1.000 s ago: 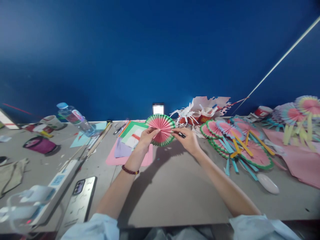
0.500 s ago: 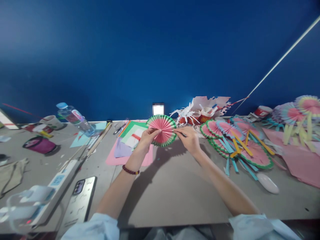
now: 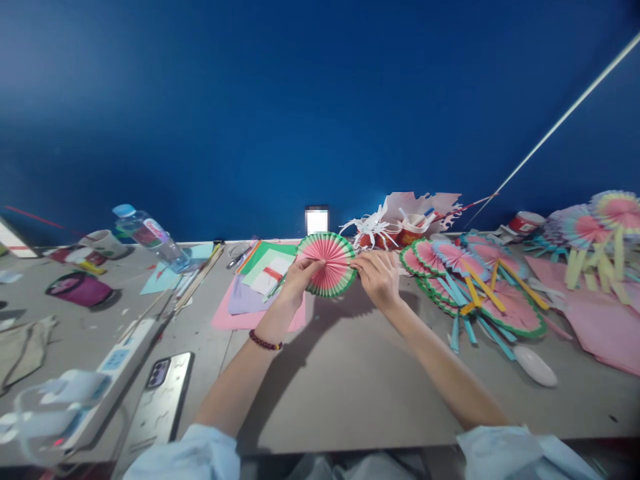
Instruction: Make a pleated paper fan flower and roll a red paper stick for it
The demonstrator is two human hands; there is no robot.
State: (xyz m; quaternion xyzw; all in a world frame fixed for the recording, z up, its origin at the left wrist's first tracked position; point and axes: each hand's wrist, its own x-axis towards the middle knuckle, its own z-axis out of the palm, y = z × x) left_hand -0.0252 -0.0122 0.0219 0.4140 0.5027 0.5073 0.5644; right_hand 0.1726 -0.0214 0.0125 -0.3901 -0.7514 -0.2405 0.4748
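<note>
A round pleated paper fan, pink with a green rim, is held upright above the table. My left hand pinches it from the left, with the thumb lying near the centre of the disc. On the right edge of the fan, the fingers of my right hand are closed on the green rim. Behind my left forearm lies a stack of coloured paper sheets. More pleated fans with blue and yellow strips lie to the right of my right hand.
A tilted bottle, a purple container, a power strip and a phone are on the left. Red cups stand at the back, and a white oval object lies on the right.
Both hands and the fan have shifted slightly to the right. The fingers of my right hand are bunched a little more closely at the rim.
</note>
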